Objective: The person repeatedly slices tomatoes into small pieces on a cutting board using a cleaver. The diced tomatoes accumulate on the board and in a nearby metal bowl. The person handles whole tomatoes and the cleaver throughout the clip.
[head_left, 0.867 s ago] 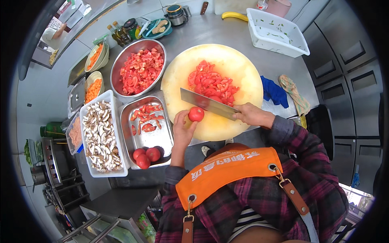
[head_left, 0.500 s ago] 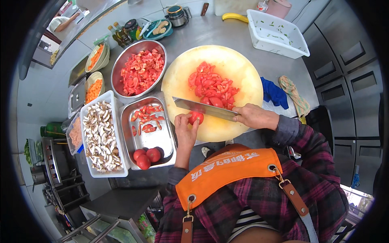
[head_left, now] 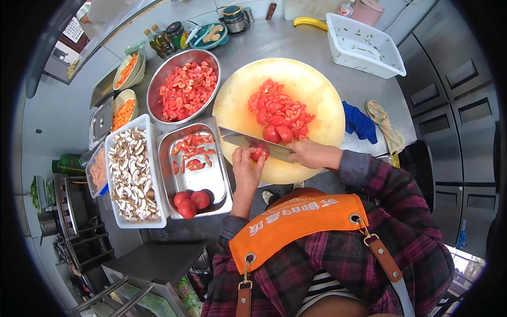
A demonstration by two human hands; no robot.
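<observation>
On the round yellowish chopping board (head_left: 232, 100), my left hand (head_left: 248, 168) grips a piece of tomato (head_left: 257, 154) near the front edge. My right hand (head_left: 315, 154) is closed round the handle of a wide cleaver (head_left: 248, 139), whose blade lies across the tomato, partly covering it. Just beyond the blade rest two larger tomato pieces (head_left: 278, 133), beside a heap of cut tomato (head_left: 277, 103). Whole tomatoes (head_left: 199, 199) and thin tomato scraps (head_left: 194, 142) sit in a steel tray (head_left: 217, 196) left of the board.
A steel bowl (head_left: 149, 95) of chopped tomato stands back left. Sliced mushrooms (head_left: 129, 174) fill a white tub (head_left: 109, 214); bowls of cut carrot (head_left: 123, 113) stand behind. Right of the board lie a blue cloth (head_left: 360, 124) and a glove (head_left: 384, 127). A white tub (head_left: 391, 66) and banana (head_left: 310, 22) are farther back.
The cleaver has moved left and nearer to me, down over the tomato in my left hand. Two larger pieces now lie beside the blade at the heap's near edge.
</observation>
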